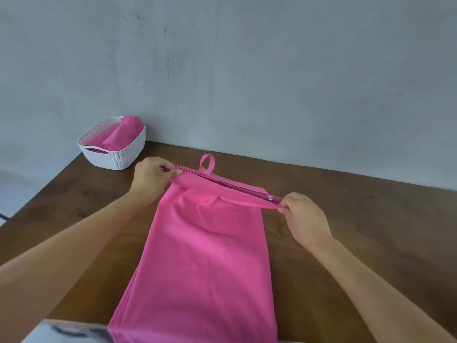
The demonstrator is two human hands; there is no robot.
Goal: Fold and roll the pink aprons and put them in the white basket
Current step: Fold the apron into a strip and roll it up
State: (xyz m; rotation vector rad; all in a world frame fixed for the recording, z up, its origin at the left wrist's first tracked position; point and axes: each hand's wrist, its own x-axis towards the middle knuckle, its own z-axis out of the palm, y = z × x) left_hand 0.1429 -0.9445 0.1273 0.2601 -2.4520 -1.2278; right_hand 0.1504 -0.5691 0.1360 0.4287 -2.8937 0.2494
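Folded pink cloth apron [202,256] lay lengthwise on the dark wooden bench [358,206]. Left grip [153,177] and right grip [304,214] each pinched one end of its far edge, lifted and taut. Advice: keep tension even and layers aligned, then roll tightly. White perforated plastic basket [116,157] stood far left.

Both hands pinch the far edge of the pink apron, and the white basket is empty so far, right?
Not empty: the head view shows rolled pink aprons already in the white basket. Otherwise right: the left hand and right hand both pinch the far edge of the pink apron on the table.
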